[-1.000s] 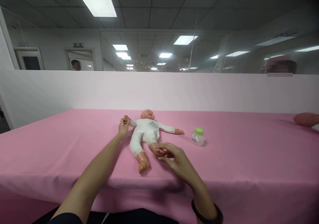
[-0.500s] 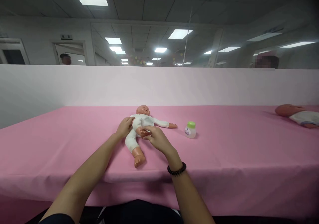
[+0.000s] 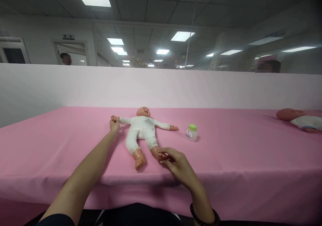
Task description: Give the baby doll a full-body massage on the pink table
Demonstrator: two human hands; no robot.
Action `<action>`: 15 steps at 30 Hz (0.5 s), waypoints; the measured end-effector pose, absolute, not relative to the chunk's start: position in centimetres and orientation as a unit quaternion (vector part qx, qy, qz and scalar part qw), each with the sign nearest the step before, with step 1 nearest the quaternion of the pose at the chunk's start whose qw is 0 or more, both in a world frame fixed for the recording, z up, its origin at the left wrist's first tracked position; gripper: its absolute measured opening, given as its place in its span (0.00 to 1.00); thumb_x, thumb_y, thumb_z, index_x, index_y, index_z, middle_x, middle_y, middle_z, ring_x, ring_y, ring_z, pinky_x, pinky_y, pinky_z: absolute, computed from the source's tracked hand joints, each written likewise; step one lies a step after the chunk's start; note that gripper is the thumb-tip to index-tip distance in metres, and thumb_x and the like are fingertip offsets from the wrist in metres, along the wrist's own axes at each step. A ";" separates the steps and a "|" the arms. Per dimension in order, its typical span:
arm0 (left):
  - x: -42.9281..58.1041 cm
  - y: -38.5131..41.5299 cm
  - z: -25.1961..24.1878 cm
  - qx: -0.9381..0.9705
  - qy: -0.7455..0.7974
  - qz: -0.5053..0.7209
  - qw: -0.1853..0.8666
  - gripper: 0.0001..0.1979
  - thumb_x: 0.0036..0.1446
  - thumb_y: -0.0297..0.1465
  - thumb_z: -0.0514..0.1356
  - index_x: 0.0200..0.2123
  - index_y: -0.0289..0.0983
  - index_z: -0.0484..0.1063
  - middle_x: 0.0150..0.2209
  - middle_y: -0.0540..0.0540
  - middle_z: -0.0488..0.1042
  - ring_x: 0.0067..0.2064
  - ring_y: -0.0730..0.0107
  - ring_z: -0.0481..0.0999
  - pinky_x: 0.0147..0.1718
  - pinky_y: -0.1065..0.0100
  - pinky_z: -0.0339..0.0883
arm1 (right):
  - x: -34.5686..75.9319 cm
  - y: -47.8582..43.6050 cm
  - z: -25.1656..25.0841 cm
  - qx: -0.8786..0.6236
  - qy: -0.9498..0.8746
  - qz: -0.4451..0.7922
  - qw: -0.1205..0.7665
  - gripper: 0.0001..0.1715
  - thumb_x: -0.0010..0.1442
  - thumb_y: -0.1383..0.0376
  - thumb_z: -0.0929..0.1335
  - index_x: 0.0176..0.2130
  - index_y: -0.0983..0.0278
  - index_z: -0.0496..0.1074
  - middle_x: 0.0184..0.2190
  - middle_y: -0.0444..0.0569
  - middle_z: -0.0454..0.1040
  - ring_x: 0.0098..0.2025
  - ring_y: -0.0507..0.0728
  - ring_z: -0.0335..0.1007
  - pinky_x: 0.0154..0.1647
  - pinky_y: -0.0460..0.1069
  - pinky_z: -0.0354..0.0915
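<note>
A baby doll (image 3: 142,127) in a white cloth suit lies on its back on the pink cloth, head away from me, arms and legs spread. My left hand (image 3: 114,126) is closed around the doll's hand on the left side, holding that arm stretched out sideways. With thumb and fingers, my right hand (image 3: 178,164) grips the doll's foot on the right side, near the front of the table. The other foot rests free on the cloth. Past the doll's right-side hand stands a small clear jar (image 3: 191,133) with a green lid and a label.
A second doll (image 3: 299,117) lies at the far right, partly cut off by the frame. The pink-covered table (image 3: 238,145) ends at a white partition (image 3: 161,87) behind the doll. Beyond it, through glass, are ceiling lights and two people's heads.
My left hand has moved from the doll's side out left to its hand, and that arm is now extended. My right hand has brought the raised leg down and straightened it towards me.
</note>
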State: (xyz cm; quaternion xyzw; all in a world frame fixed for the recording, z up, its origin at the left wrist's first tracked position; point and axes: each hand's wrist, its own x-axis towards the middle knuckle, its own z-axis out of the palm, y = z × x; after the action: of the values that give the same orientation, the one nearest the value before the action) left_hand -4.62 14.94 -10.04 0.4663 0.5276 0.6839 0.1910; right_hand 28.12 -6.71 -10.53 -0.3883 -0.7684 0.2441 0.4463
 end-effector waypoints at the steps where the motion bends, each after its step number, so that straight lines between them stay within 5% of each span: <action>1: -4.1 14.7 -10.0 0.470 0.527 0.683 0.184 0.05 0.62 0.32 0.57 0.39 0.40 0.62 0.35 0.46 0.71 0.38 0.63 0.73 0.42 0.59 0.70 | 27.9 -6.3 -9.9 -0.384 -0.769 0.232 0.455 0.22 0.59 0.72 0.65 0.52 0.59 0.75 0.47 0.49 0.77 0.47 0.56 0.75 0.45 0.49 0.71; 9: -1.4 12.3 -9.4 0.801 0.401 0.444 0.003 0.14 0.57 0.26 0.58 0.47 0.42 0.72 0.48 0.42 0.76 0.50 0.55 0.72 0.53 0.55 0.65 | 22.2 -0.4 -4.4 -0.313 -0.812 0.159 0.466 0.17 0.56 0.78 0.64 0.40 0.62 0.76 0.38 0.46 0.78 0.42 0.56 0.73 0.43 0.49 0.68; 15: -3.6 14.0 -9.5 0.581 0.515 0.612 0.146 0.07 0.60 0.29 0.59 0.43 0.40 0.67 0.43 0.43 0.75 0.44 0.60 0.74 0.46 0.60 0.68 | 25.4 -3.0 -6.9 -0.344 -0.774 0.232 0.479 0.22 0.58 0.74 0.66 0.51 0.61 0.74 0.45 0.48 0.77 0.46 0.57 0.74 0.49 0.51 0.70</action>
State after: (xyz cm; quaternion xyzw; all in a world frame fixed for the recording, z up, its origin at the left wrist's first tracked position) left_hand -3.62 14.01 -9.53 0.5813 0.5155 0.6123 0.1465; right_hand 25.36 -2.96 -6.90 -0.3440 -0.7736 0.2325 0.4787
